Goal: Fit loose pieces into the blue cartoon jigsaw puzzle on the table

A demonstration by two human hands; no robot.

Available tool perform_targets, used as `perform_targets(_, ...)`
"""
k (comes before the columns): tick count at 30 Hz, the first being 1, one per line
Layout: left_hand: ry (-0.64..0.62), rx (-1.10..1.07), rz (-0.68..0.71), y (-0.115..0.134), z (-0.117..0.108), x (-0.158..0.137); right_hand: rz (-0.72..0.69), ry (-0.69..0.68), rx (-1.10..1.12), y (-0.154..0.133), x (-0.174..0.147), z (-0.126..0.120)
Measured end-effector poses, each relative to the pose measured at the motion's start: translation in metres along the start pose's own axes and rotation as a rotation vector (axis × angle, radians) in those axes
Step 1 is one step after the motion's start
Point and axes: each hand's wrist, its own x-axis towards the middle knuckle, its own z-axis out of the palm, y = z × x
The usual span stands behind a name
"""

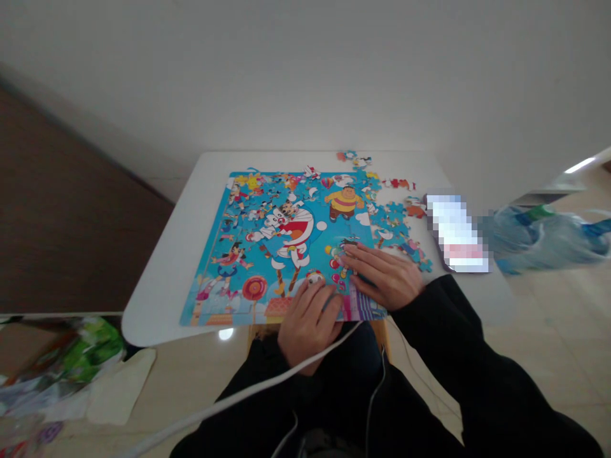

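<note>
A blue cartoon jigsaw puzzle (324,236) lies partly put together on a white table (165,280). My left hand (312,312) rests at its front edge, fingers spread and slightly bent over the picture. To the right of it, my right hand (386,273) lies with its fingers stretched out over the lower right part of the puzzle. No piece shows clearly in either hand, and what lies under the fingers is hidden. Loose puzzle pieces (394,216) are scattered to the right of the picture, and more lie on its left half and along the top.
A phone (458,235) with a lit, blurred screen lies at the table's right side. Beyond that edge is a clear plastic bag (539,235). A white cable (267,381) crosses in front of me. Bags and packaging (90,350) sit low at the left.
</note>
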Motion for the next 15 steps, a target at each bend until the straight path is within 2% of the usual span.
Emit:
perform_targets(5, 0.049, -0.027, -0.005, 0.0003, -0.0031, -0.0044, 0.000, -0.009, 0.034, 0.0022, -0.0015, 0.0025)
perform_targets(10, 0.013, 0.016, 0.008, -0.0002, 0.0006, -0.0064, -0.028, 0.019, 0.054, 0.0032, -0.0016, 0.0043)
perform_targets(15, -0.031, 0.047, 0.036, -0.0021, 0.0022, -0.0090, -0.026, 0.113, 0.051, 0.0011, -0.0027, 0.0038)
